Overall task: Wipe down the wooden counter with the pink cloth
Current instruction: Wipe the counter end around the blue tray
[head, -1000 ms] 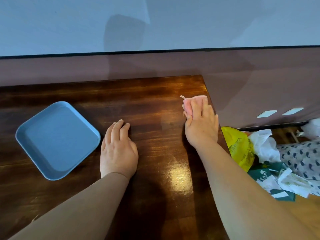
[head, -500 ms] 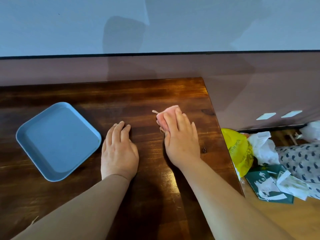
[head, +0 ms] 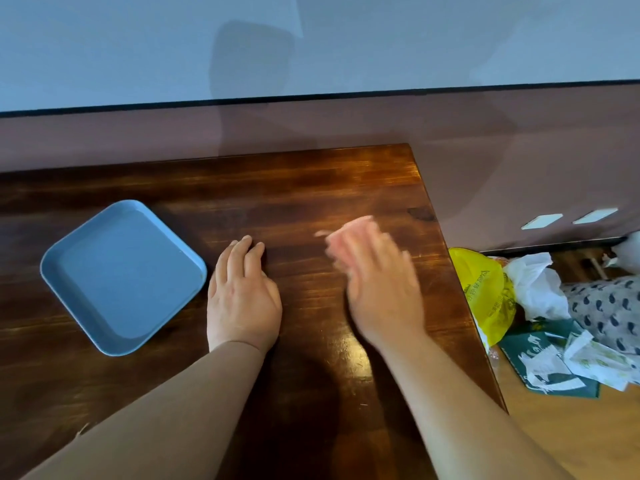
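Head view: right hand [head: 375, 289] blurred, fingers flat on pink cloth [head: 349, 230] near counter [head: 311, 188] right edge; left hand [head: 242, 296] flat, holding nothing, just beside blue tray [head: 121, 275]. Likely risks: cloth slipping off the edge, tray nudged.

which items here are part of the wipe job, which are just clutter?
In the job: pink cloth, right hand pressing it, wooden counter.
Lying about: blue tray, yellow bag, white bags and papers, left hand resting flat.
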A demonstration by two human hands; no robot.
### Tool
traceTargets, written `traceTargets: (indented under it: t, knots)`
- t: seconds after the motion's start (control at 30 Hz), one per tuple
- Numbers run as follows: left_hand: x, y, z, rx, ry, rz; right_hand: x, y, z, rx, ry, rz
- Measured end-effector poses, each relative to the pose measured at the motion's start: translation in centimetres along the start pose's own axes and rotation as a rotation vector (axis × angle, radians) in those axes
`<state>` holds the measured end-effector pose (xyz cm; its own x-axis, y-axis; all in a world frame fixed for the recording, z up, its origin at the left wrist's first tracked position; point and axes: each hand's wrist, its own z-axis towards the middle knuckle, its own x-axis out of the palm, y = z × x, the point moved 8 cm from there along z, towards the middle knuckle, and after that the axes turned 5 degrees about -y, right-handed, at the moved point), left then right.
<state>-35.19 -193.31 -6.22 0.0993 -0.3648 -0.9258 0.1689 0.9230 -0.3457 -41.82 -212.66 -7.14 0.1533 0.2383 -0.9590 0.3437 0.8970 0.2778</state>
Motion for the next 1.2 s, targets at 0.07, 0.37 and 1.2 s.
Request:
traceTargets:
  t: [0.07,0.37,1.2]
  knots:
    - [0.0,0.0,-0.1,0.005,-0.001,0.000,-1.4,-3.4,1.4,0.228,-0.053,-0.028]
    - [0.0,0.0,-0.1,-0.004,0.007,-0.005,-3.6,-6.9,-0.8,0.444,-0.142,-0.051]
    - [0.2,0.2,-0.2,0.037,-0.026,0.004,-2.8,-9.5,11.3,0.568,-0.031,0.176]
